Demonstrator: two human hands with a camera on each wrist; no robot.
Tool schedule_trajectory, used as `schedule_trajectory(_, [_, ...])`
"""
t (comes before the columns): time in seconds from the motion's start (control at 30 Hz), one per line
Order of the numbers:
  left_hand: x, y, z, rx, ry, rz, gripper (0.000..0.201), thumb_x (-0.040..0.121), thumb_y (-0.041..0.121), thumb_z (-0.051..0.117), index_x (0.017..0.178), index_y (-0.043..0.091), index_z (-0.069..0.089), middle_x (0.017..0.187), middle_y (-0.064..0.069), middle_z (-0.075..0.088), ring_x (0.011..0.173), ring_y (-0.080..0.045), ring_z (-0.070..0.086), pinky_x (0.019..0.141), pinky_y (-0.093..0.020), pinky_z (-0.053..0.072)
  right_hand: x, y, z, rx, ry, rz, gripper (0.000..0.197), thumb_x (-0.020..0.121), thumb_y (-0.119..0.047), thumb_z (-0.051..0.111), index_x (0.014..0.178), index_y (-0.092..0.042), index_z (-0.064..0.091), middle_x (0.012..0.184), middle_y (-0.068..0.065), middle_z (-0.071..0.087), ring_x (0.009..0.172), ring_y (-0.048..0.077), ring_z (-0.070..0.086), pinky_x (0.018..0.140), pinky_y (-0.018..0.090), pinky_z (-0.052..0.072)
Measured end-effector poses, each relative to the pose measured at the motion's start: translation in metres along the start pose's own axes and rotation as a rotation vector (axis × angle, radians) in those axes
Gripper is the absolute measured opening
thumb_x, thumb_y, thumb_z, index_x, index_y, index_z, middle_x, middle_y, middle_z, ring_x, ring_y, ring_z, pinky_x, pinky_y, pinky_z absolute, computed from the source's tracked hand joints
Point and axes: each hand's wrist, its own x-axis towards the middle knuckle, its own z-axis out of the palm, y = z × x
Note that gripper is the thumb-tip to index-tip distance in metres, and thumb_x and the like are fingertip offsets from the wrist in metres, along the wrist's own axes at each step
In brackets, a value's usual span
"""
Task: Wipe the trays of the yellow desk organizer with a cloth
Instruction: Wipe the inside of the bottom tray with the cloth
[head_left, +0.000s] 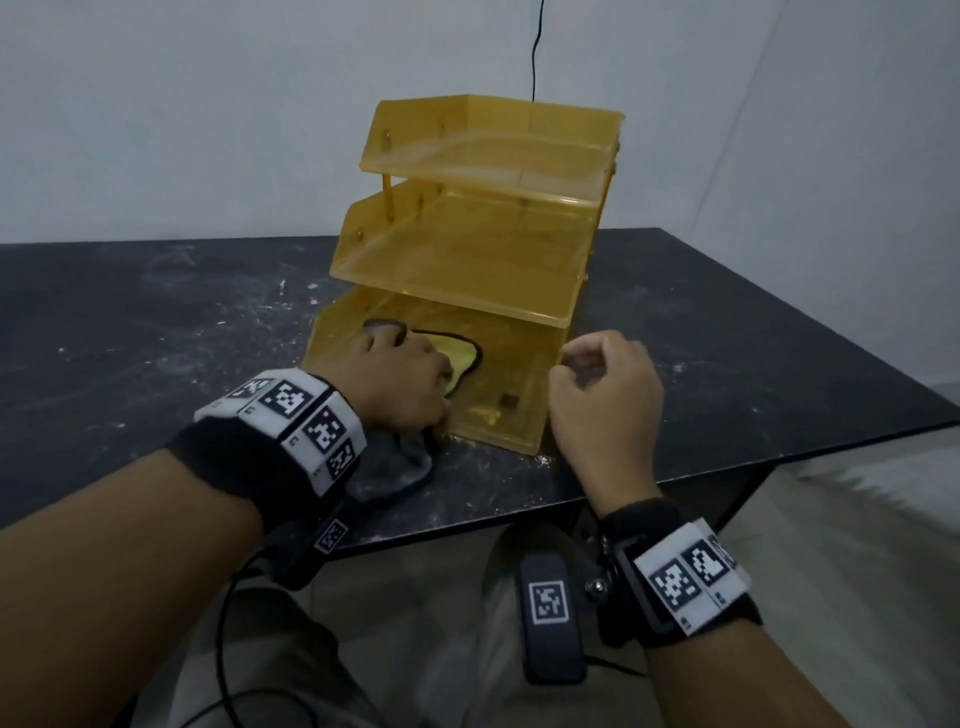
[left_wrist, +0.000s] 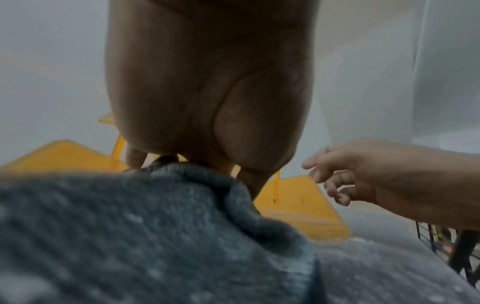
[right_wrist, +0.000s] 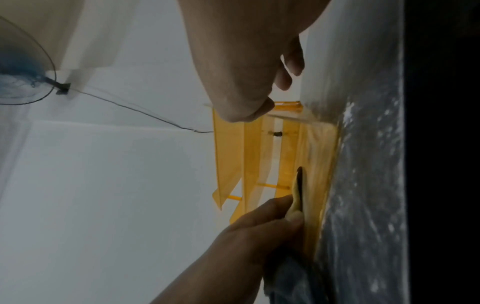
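The translucent yellow three-tier desk organizer (head_left: 467, 249) stands on a black table (head_left: 156, 322). My left hand (head_left: 405, 364) reaches into the bottom tray (head_left: 519, 379) and grips a cloth (head_left: 460, 356), which is yellow on one face with a dark border. The cloth's grey rest (head_left: 400, 462) trails over the tray's front lip onto the table. In the left wrist view the grey cloth (left_wrist: 155, 236) fills the foreground under my palm (left_wrist: 207, 102). My right hand (head_left: 597, 379) hovers by the tray's front right corner, fingers loosely curled, holding nothing.
White dust and crumbs (head_left: 249, 312) are scattered over the table, mostly left of and in front of the organizer. The table's front edge (head_left: 467, 525) runs just below my wrists. A thin black cable (head_left: 535, 52) hangs down the white wall behind.
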Motion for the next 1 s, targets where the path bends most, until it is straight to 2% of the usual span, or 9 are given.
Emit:
schedule_trajectory(0.1, [0.007, 0.007, -0.007, -0.069, -0.012, 0.055, 0.038, 0.094, 0.019, 0.048, 0.132, 0.014, 0.051, 0.138, -0.015, 0.050, 0.129, -0.036, 0.042, 0.106, -0.045, 0.037, 0.009, 0.016, -0.007, 0.038, -0.061, 0.148, 0.026, 0.087, -0.020, 0.065, 0.112, -0.023, 0.067, 0.101, -0.009, 0.065, 0.098, 0.010, 0.061, 0.084, 0.024, 0.049])
schedule_trajectory(0.17, [0.010, 0.014, -0.012, -0.078, -0.070, 0.060, 0.043, 0.092, 0.008, 0.045, 0.135, 0.011, 0.047, 0.139, -0.018, 0.048, 0.126, -0.038, 0.043, 0.104, -0.046, 0.039, 0.015, 0.022, -0.008, 0.055, -0.143, 0.210, 0.023, 0.091, -0.024, 0.062, 0.111, -0.025, 0.071, 0.100, -0.012, 0.068, 0.102, 0.010, 0.063, 0.087, 0.027, 0.050])
schedule_trajectory(0.3, [0.020, 0.029, -0.020, -0.041, -0.153, 0.085, 0.062, 0.094, 0.002, 0.037, 0.153, 0.020, 0.026, 0.161, -0.015, 0.018, 0.147, -0.039, 0.018, 0.117, -0.046, 0.021, 0.016, 0.026, -0.003, 0.117, -0.180, 0.262, 0.022, 0.091, -0.026, 0.059, 0.106, -0.029, 0.075, 0.098, -0.015, 0.072, 0.098, 0.005, 0.067, 0.085, 0.025, 0.055])
schedule_trajectory(0.43, [0.034, 0.035, -0.021, -0.099, -0.183, 0.211, 0.073, 0.092, 0.002, 0.034, 0.153, 0.039, 0.022, 0.162, -0.008, 0.022, 0.143, -0.030, 0.030, 0.116, -0.042, 0.030, 0.015, 0.024, -0.009, 0.128, -0.236, 0.279, 0.030, 0.092, -0.021, 0.057, 0.115, -0.028, 0.075, 0.108, -0.015, 0.071, 0.102, 0.001, 0.061, 0.072, 0.006, 0.038])
schedule_trajectory(0.6, [0.027, 0.035, -0.019, -0.159, -0.215, 0.396, 0.079, 0.085, -0.004, 0.037, 0.147, 0.045, 0.036, 0.159, 0.004, 0.030, 0.141, -0.018, 0.035, 0.117, -0.039, 0.029, 0.019, 0.018, -0.015, 0.102, -0.257, 0.276, 0.031, 0.093, -0.020, 0.055, 0.114, -0.027, 0.076, 0.112, -0.012, 0.073, 0.109, 0.006, 0.061, 0.080, 0.013, 0.039])
schedule_trajectory(0.73, [0.001, 0.015, -0.012, -0.157, -0.150, 0.539, 0.067, 0.090, 0.006, 0.050, 0.131, 0.059, 0.049, 0.140, 0.022, 0.053, 0.124, -0.006, 0.053, 0.109, -0.033, 0.041, 0.019, 0.017, -0.013, 0.095, -0.250, 0.294, 0.033, 0.090, -0.020, 0.053, 0.112, -0.028, 0.077, 0.110, -0.012, 0.074, 0.112, 0.009, 0.062, 0.095, 0.024, 0.047])
schedule_trajectory(0.83, [-0.021, 0.008, -0.005, -0.325, -0.100, 0.598, 0.055, 0.086, -0.001, 0.061, 0.120, 0.041, 0.068, 0.119, 0.024, 0.067, 0.108, 0.007, 0.061, 0.094, -0.014, 0.047, 0.019, 0.017, -0.013, 0.091, -0.268, 0.308, 0.034, 0.089, -0.020, 0.054, 0.114, -0.030, 0.076, 0.111, -0.011, 0.073, 0.114, 0.011, 0.061, 0.095, 0.026, 0.046])
schedule_trajectory(0.9, [-0.025, 0.008, -0.001, -0.437, -0.007, 0.567, 0.054, 0.081, -0.006, 0.065, 0.115, 0.035, 0.072, 0.114, 0.024, 0.069, 0.105, 0.010, 0.062, 0.092, -0.012, 0.048, 0.018, 0.018, -0.014, 0.104, -0.276, 0.318, 0.035, 0.088, -0.018, 0.054, 0.112, -0.031, 0.076, 0.112, -0.012, 0.073, 0.115, 0.011, 0.060, 0.094, 0.026, 0.046])
schedule_trajectory(1.0, [-0.014, 0.009, 0.000, -0.563, 0.192, 0.378, 0.059, 0.075, -0.012, 0.061, 0.108, 0.034, 0.075, 0.108, 0.022, 0.070, 0.097, 0.008, 0.064, 0.084, -0.005, 0.048, 0.017, 0.020, -0.014, 0.108, -0.286, 0.315, 0.036, 0.086, -0.017, 0.054, 0.109, -0.033, 0.077, 0.111, -0.014, 0.073, 0.115, 0.011, 0.060, 0.093, 0.027, 0.048])
